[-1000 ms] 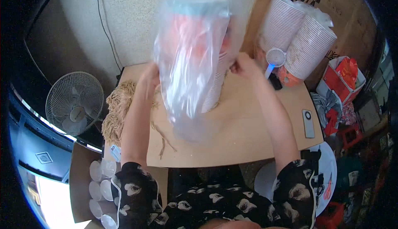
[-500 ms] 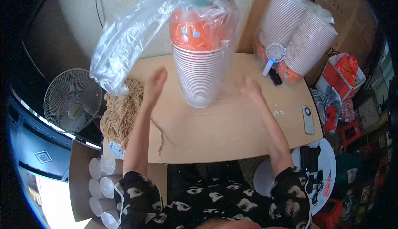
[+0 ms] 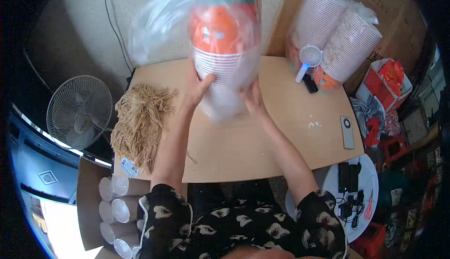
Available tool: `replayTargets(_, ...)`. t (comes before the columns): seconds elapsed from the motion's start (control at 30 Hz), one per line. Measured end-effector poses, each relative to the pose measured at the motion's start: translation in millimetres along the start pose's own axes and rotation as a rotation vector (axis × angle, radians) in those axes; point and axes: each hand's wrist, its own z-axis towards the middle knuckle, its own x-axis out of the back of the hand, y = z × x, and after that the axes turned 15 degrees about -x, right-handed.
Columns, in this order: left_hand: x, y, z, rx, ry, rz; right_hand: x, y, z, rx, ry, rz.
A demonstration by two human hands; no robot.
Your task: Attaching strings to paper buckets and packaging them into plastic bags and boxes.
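A tall stack of nested paper buckets (image 3: 219,64), white-rimmed with orange and green print at the top, stands before me near the table's far side. Around it is a clear plastic bag (image 3: 159,22) whose loose end billows to the left. My left hand (image 3: 197,85) is wrapped round the stack's left side, thumb across the front. On the opposite side my right hand (image 3: 253,97) grips it lower down, its fingers partly hidden. Stack and bag are smeared by motion; I cannot tell whether the bottom touches the table.
A heap of beige strands (image 3: 140,123) covers the table's left part, beside a desk fan (image 3: 79,111). At the right lie a phone (image 3: 347,132) and a small white handheld fan (image 3: 310,56), by more bagged bucket stacks (image 3: 349,50). A carton (image 3: 89,198) holds several clear cups.
Both hands have come inward from either side and closed on the bucket stack. The bag's loose end has swung up off the beige strands, and the stack has shifted slightly.
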Motion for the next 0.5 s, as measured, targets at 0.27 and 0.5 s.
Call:
replayTargets(0.27, 75.1, -15.4, -104.0, 0.444, -0.515, 0.377, 57.0, 12.4, -67.3, -0.247, -0.447, -1.027)
replayTargets(0.5, 55.9, 98.5, 32.2, -0.099, -0.032, -0.099, 59.9, -172.1, 32.2, 0.351, 0.283, -0.12)
